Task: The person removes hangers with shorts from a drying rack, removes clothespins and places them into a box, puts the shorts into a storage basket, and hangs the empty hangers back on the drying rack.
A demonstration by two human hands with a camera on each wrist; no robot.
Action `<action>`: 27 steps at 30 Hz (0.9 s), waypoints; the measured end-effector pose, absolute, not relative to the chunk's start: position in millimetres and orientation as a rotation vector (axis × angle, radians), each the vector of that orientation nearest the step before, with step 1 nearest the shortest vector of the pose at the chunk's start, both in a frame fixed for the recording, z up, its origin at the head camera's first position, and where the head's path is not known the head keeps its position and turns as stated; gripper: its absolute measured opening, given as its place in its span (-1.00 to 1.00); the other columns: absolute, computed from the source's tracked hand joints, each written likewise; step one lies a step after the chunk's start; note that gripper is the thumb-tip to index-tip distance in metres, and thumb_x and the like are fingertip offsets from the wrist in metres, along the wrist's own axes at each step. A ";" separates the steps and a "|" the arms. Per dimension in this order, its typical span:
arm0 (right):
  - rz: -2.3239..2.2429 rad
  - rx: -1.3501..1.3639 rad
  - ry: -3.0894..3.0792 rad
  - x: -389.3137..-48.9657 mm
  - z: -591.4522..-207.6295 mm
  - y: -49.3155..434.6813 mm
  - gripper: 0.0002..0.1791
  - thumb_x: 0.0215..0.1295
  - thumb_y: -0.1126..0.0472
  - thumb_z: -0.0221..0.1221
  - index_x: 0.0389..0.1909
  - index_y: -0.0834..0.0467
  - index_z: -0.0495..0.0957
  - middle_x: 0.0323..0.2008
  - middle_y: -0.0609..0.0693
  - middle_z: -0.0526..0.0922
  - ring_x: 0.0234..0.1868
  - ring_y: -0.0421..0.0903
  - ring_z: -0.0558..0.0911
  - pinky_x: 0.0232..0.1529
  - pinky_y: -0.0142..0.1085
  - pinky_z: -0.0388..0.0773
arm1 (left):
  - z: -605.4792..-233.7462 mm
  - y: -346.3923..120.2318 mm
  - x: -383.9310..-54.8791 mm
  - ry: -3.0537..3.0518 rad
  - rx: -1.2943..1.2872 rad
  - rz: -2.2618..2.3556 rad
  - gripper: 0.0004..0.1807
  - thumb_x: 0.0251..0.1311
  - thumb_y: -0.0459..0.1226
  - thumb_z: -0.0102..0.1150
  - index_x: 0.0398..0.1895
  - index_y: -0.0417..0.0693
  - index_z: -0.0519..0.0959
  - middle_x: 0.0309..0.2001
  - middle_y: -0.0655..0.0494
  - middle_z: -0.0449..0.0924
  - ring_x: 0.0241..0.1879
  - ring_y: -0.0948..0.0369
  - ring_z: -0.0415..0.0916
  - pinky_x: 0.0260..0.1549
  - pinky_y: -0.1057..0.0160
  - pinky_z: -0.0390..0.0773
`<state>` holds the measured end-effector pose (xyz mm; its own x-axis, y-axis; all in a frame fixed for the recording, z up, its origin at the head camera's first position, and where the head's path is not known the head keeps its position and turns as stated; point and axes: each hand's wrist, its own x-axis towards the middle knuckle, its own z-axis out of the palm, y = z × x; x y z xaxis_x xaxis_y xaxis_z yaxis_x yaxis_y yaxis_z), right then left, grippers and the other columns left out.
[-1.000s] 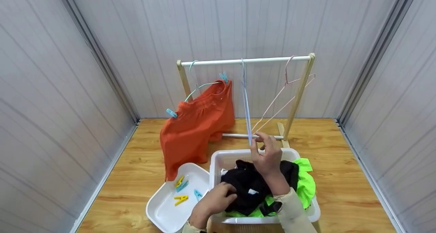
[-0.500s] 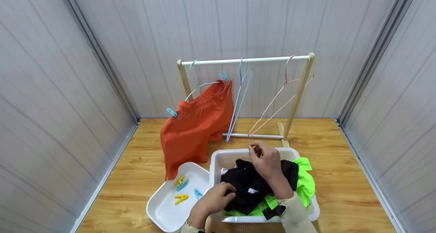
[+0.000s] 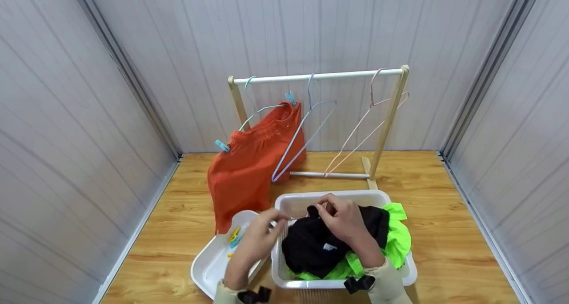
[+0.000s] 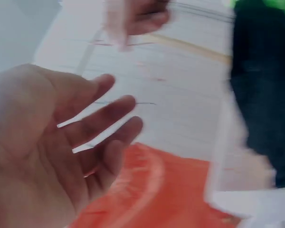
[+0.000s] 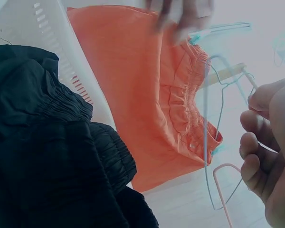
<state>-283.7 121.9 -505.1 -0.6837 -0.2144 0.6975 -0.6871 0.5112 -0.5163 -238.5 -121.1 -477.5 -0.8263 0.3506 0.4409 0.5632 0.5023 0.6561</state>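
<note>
My left hand is in the air over the gap between the white tray and the white basket, its fingers loosely bent around nothing. Above the black elastic-waisted garment in the basket is my right hand, fingers loosely curled and also holding nothing. A blue-purple hanger hangs at the middle of the rack, turned at an angle. Left of it, orange shorts hang from a green hanger with blue clothespins at the waistband.
The small rack has a white top bar and wooden legs. A pink hanger hangs at its right. Bright green fabric spills over the basket's right rim. Yellow and blue clothespins lie in the tray, partly hidden by my left hand.
My right hand has let go of the blue-purple hanger's lower end and come down toward the basket. The hanger has swung leftward. My left hand has lifted off the black garment and moved up and left.
</note>
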 end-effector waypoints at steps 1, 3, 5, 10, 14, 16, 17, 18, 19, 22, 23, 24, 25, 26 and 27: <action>1.100 0.738 -2.201 -283.9 -505.3 120.3 -0.97 0.22 0.21 0.30 -0.38 0.04 0.64 -0.68 -0.32 0.43 -0.69 -0.38 0.37 -0.64 -0.41 0.33 | -466.8 -126.7 -240.8 -2.440 -0.765 -1.209 -0.88 0.28 -0.41 0.16 -0.21 -0.08 0.64 -0.27 0.19 0.63 -0.28 0.25 0.53 -0.32 0.23 0.55; 1.104 0.749 -2.220 -284.1 -505.4 116.1 -0.96 0.23 0.19 0.30 -0.40 0.03 0.64 -0.67 -0.31 0.44 -0.67 -0.36 0.39 -0.62 -0.40 0.34 | -444.5 -138.9 -246.8 -2.364 -0.716 -1.171 -0.86 0.27 -0.45 0.16 -0.21 -0.08 0.64 -0.27 0.19 0.62 -0.32 0.26 0.52 -0.36 0.26 0.55; 1.108 0.756 -2.232 -285.0 -505.6 110.3 -0.93 0.21 0.21 0.32 -0.43 0.01 0.63 -0.66 -0.31 0.45 -0.65 -0.35 0.40 -0.60 -0.39 0.35 | -419.7 -152.2 -254.4 -2.349 -0.634 -1.144 -0.85 0.29 -0.44 0.15 -0.17 -0.07 0.64 -0.26 0.19 0.62 -0.34 0.28 0.50 -0.37 0.28 0.54; 1.100 0.756 -2.246 -288.6 -501.4 88.1 -0.90 0.16 0.26 0.33 -0.46 0.00 0.63 -0.65 -0.30 0.46 -0.63 -0.35 0.40 -0.58 -0.41 0.36 | -358.4 -179.4 -286.0 -2.357 -0.503 -1.064 -0.86 0.33 -0.40 0.09 -0.14 -0.18 0.62 -0.26 0.04 0.61 -0.35 0.21 0.49 -0.39 0.21 0.54; 1.162 0.688 -2.280 -294.2 -493.4 60.7 -0.89 0.21 0.20 0.29 -0.50 0.02 0.63 -0.66 -0.28 0.47 -0.62 -0.32 0.42 -0.55 -0.39 0.38 | -313.5 -191.7 -320.5 -2.390 -0.424 -0.965 -0.85 0.32 -0.37 0.09 -0.14 -0.24 0.60 -0.20 -0.05 0.63 -0.23 0.10 0.57 -0.28 0.14 0.57; 1.255 0.633 -2.312 -299.1 -488.9 45.1 -0.85 0.26 0.14 0.26 -0.50 0.03 0.62 -0.64 -0.27 0.49 -0.59 -0.29 0.44 -0.51 -0.38 0.41 | -292.3 -195.3 -337.0 -2.460 -0.365 -0.946 -0.80 0.33 -0.34 0.08 -0.05 -0.22 0.56 -0.09 -0.07 0.61 -0.13 0.07 0.56 -0.17 0.12 0.57; 1.316 0.604 -2.331 -301.9 -486.6 37.4 -0.84 0.28 0.11 0.25 -0.48 0.04 0.63 -0.62 -0.26 0.51 -0.57 -0.28 0.47 -0.49 -0.37 0.43 | -282.4 -196.5 -345.3 -2.501 -0.336 -0.938 -0.76 0.34 -0.33 0.07 0.01 -0.21 0.54 -0.04 -0.07 0.59 -0.09 0.06 0.55 -0.13 0.12 0.56; 1.376 0.574 -2.350 -305.1 -484.2 29.9 -0.82 0.30 0.07 0.23 -0.46 0.04 0.63 -0.59 -0.25 0.53 -0.54 -0.27 0.49 -0.45 -0.36 0.45 | -273.2 -197.6 -353.3 -2.542 -0.311 -0.935 -0.73 0.34 -0.32 0.06 0.06 -0.20 0.51 0.02 -0.08 0.56 -0.05 0.05 0.53 -0.10 0.13 0.55; 1.432 0.543 -2.368 -308.6 -482.0 22.8 -0.81 0.31 0.04 0.22 -0.42 0.04 0.63 -0.56 -0.23 0.56 -0.51 -0.25 0.51 -0.41 -0.35 0.48 | -264.9 -198.4 -361.1 -2.578 -0.286 -0.930 -0.69 0.35 -0.31 0.05 0.11 -0.19 0.48 0.06 -0.09 0.52 -0.02 0.04 0.51 -0.07 0.12 0.54; 1.563 0.449 -2.427 -319.6 -478.6 3.5 -0.78 0.32 -0.02 0.20 -0.33 0.06 0.59 -0.44 -0.17 0.59 -0.38 -0.20 0.56 -0.28 -0.30 0.51 | -246.1 -200.4 -384.5 -2.671 -0.252 -0.910 -0.60 0.37 -0.28 0.02 0.24 -0.18 0.38 0.17 -0.13 0.42 0.06 0.00 0.46 0.00 0.08 0.50; 1.603 0.427 -2.447 -322.9 -478.6 -2.2 -0.77 0.32 -0.03 0.19 -0.30 0.07 0.57 -0.41 -0.15 0.59 -0.34 -0.18 0.56 -0.24 -0.28 0.51 | -241.8 -200.7 -391.6 -2.694 -0.246 -0.906 -0.57 0.37 -0.27 0.02 0.27 -0.18 0.36 0.20 -0.15 0.39 0.09 -0.02 0.44 0.02 0.06 0.48; 1.629 0.407 -2.473 -325.8 -479.4 -7.9 -0.75 0.32 -0.04 0.18 -0.27 0.08 0.54 -0.38 -0.12 0.58 -0.31 -0.16 0.55 -0.22 -0.27 0.50 | -238.6 -201.1 -398.5 -2.714 -0.243 -0.898 -0.55 0.37 -0.27 0.01 0.29 -0.19 0.33 0.22 -0.18 0.37 0.12 -0.04 0.41 0.05 0.04 0.46; 1.665 0.389 -2.497 -328.2 -481.1 -13.5 -0.73 0.32 -0.04 0.18 -0.25 0.10 0.51 -0.35 -0.10 0.57 -0.29 -0.15 0.54 -0.20 -0.26 0.48 | -236.3 -201.3 -405.4 -2.733 -0.241 -0.889 -0.52 0.37 -0.27 0.02 0.31 -0.20 0.31 0.23 -0.20 0.34 0.15 -0.06 0.38 0.08 0.02 0.43; 1.721 0.363 -2.526 -329.9 -483.0 -19.2 -0.71 0.32 -0.05 0.18 -0.22 0.11 0.48 -0.33 -0.07 0.55 -0.29 -0.13 0.53 -0.23 -0.25 0.49 | -234.7 -201.5 -411.9 -2.756 -0.241 -0.885 -0.50 0.37 -0.27 0.02 0.34 -0.20 0.28 0.25 -0.21 0.31 0.19 -0.07 0.34 0.11 0.00 0.40; 1.782 0.339 -2.554 -331.3 -485.2 -24.9 -0.69 0.32 -0.05 0.18 -0.20 0.12 0.45 -0.32 -0.04 0.53 -0.30 -0.11 0.52 -0.26 -0.25 0.49 | -233.6 -201.6 -418.0 -2.778 -0.238 -0.886 -0.47 0.37 -0.27 0.02 0.36 -0.21 0.26 0.28 -0.23 0.29 0.23 -0.08 0.30 0.14 -0.02 0.37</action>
<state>-331.3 -24.9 -485.2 -0.9766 -0.1715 0.1300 -0.1812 0.3295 -0.9266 -418.0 -201.6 -233.6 -0.9635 0.0878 0.2527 0.2179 0.8056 0.5509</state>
